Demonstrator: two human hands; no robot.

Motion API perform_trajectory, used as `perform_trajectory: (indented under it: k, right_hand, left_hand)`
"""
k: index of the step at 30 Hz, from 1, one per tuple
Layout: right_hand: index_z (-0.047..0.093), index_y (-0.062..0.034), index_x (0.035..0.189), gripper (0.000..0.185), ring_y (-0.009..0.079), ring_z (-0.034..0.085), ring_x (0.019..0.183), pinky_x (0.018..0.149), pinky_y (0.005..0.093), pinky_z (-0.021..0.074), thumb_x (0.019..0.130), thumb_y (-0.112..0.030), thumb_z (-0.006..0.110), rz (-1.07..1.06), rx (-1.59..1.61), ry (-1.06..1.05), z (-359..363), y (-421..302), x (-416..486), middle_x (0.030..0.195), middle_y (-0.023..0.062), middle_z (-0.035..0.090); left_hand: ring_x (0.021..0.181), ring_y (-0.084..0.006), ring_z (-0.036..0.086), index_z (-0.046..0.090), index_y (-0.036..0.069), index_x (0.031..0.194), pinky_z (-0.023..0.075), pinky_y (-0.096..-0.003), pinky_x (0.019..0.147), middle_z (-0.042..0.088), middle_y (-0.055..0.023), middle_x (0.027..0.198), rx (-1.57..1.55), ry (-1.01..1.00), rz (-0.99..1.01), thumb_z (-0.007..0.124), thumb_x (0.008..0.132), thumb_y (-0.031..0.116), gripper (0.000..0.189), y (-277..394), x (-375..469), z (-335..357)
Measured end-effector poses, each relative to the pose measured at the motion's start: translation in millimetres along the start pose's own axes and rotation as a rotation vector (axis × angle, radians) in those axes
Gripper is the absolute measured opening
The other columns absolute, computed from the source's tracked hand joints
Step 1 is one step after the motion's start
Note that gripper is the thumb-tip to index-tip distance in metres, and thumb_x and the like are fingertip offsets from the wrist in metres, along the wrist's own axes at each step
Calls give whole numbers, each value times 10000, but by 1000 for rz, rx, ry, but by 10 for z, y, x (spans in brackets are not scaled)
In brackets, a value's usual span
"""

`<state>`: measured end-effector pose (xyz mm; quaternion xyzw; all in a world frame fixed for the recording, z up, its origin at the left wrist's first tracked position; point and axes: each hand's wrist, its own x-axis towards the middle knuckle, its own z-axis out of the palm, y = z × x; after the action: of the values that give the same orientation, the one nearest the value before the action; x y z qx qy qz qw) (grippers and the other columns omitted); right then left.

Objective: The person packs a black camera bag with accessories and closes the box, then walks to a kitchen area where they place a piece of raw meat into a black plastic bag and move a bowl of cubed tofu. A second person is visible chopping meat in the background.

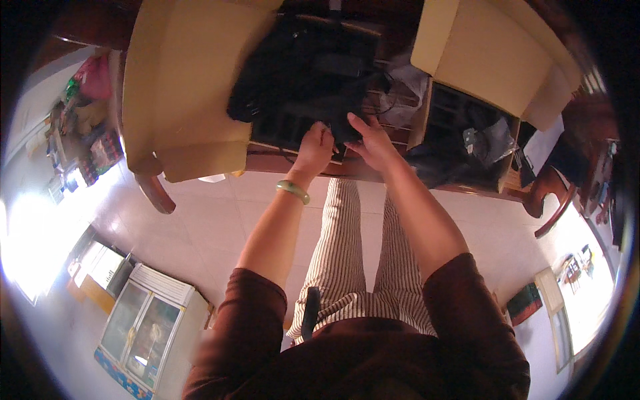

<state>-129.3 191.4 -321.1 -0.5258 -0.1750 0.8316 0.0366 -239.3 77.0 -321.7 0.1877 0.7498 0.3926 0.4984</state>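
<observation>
My left hand (317,143) has its fingers curled at the near edge of a dark bundle, by a small dark item; whether it grips that item I cannot tell. My right hand (367,140) is just to its right, thumb and fingers spread beside the same dark material. The black bundle (305,65), perhaps fabric or a bag, lies over an open cardboard box (185,90). A thin black cable (395,102) loops out on its right. Clear plastic wrap (407,87) lies past my right hand.
A second open cardboard box (492,55) on the right holds dark compartments (455,107) and a clear plastic bag (492,142). Both boxes sit on reddish wooden furniture (295,166) with curved arms. Behind me, at the lower left, stands a glass-door cabinet (145,325).
</observation>
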Motion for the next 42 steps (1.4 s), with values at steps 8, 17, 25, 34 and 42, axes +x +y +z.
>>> perform_trajectory:
  k: [8, 17, 25, 34, 42]
  right_hand:
    - [409, -114, 1199, 572, 175, 520, 1053, 840, 396, 431, 780, -346, 723, 19, -31, 41, -3, 56, 59, 1161, 47, 550]
    - [499, -92, 1112, 385, 166, 529, 1026, 856, 359, 430, 860, -357, 622, 50, 42, 77, -28, 53, -10, 1100, 36, 579]
    - [583, -24, 1048, 213, 155, 620, 888, 784, 279, 495, 942, -185, 493, -682, -276, 224, -606, -182, -553, 1033, 60, 623]
    - [501, -15, 1122, 246, 221, 573, 858, 739, 307, 510, 933, -172, 479, -309, 443, 937, -3396, -549, -739, 1036, 133, 557]
    - [509, -58, 1113, 223, 248, 565, 869, 724, 368, 491, 949, -176, 416, -227, 758, 657, -4077, -371, -78, 1058, 102, 567]
  left_hand:
    - [537, -179, 537, 466, 6, 845, 438, -306, 504, 534, -102, 619, 10, 18, -33, 438, 894, 97, 107, -113, 14, -23]
    - [517, -94, 496, 472, 35, 856, 427, -240, 484, 524, -28, 616, 86, -31, 8, 400, 957, 154, 172, -155, 38, -41]
    - [537, -180, 552, 466, 12, 890, 459, -323, 516, 562, -98, 652, 121, -27, -87, 412, 940, 168, 173, -338, 86, -50]
    - [561, -149, 600, 491, 25, 988, 499, -265, 492, 592, -97, 740, -38, 109, -312, 397, 966, 203, 202, -646, 134, -215]
    - [652, -171, 633, 541, 38, 1014, 519, -283, 557, 615, -95, 770, 136, 171, -404, 431, 926, 124, 165, -521, 232, -203]
